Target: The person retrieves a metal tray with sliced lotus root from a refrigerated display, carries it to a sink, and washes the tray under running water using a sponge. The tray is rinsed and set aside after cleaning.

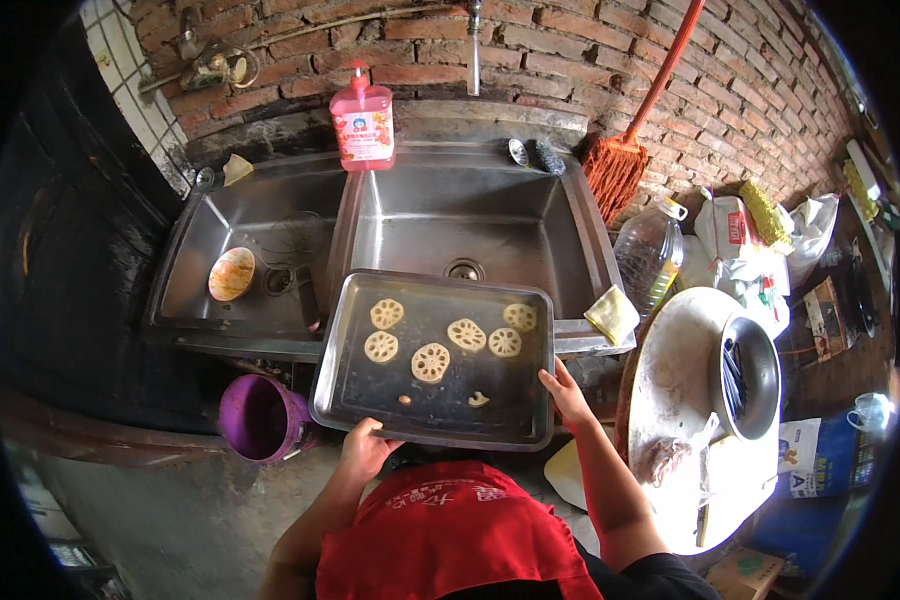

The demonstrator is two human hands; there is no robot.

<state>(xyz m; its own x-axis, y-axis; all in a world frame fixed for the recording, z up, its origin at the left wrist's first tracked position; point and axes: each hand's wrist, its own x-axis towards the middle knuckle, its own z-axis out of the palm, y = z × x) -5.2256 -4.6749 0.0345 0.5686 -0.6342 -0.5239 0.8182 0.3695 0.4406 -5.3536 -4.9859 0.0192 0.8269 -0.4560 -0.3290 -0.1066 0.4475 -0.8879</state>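
A rectangular metal tray (397, 397) is held up between my two hands, above the front edge of a double stainless-steel sink (450, 232). My left hand (369, 450) grips its near rim, towards the left corner. On the tray's right side, my right hand (568, 396) has its thumb over the rim, the fingers mostly hidden beneath. Several lotus root slices (430, 363) lie spread out in the tray, with a small broken piece (478, 400) and a tiny brown bit (404, 400) near its front.
The left basin holds a stained bowl (232, 274) and a wire skimmer (307, 296). A pink pump bottle (362, 124) stands behind the divider. A folded cloth (613, 315) lies on the right corner. Nearby are a purple bucket (259, 420), a red mop (616, 169) and a round table (664, 360) bearing a pan (766, 382).
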